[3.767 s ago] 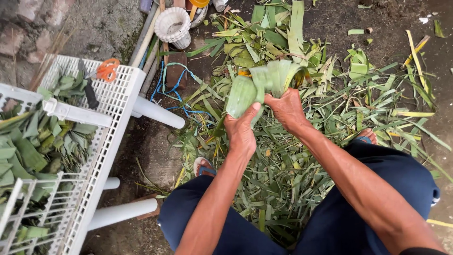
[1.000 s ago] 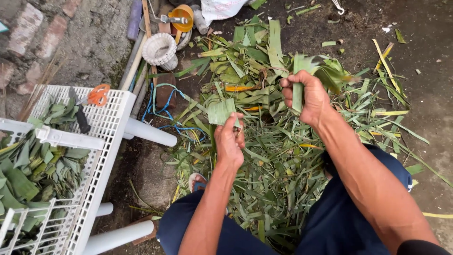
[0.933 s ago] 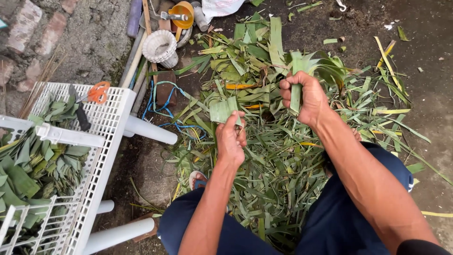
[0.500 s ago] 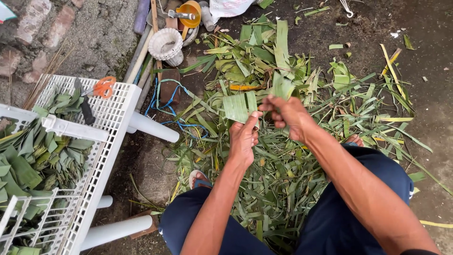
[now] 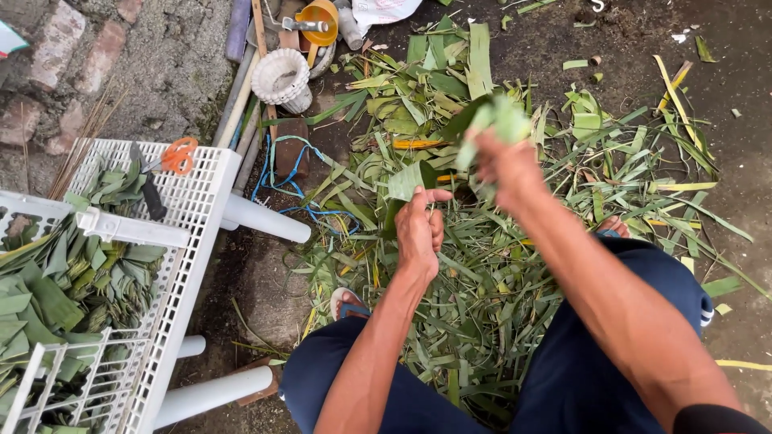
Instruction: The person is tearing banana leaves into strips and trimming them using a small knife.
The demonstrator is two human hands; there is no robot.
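While left hand (image 5: 420,233) stays, right hand (image 5: 505,165) has lifted its leaf (image 5: 498,120).

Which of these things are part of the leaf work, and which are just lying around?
In use: left hand, right hand, folded leaf, leaf strip, leaf pile.
Lying about: scissors, blue cord, white basket, orange funnel.

Green leaves (image 5: 482,265) all over the ground, white plastic rack (image 5: 189,233), scissors (image 5: 165,165) with orange handles, blue cord (image 5: 297,173), orange funnel (image 5: 319,20), navy trousers (image 5: 595,378).
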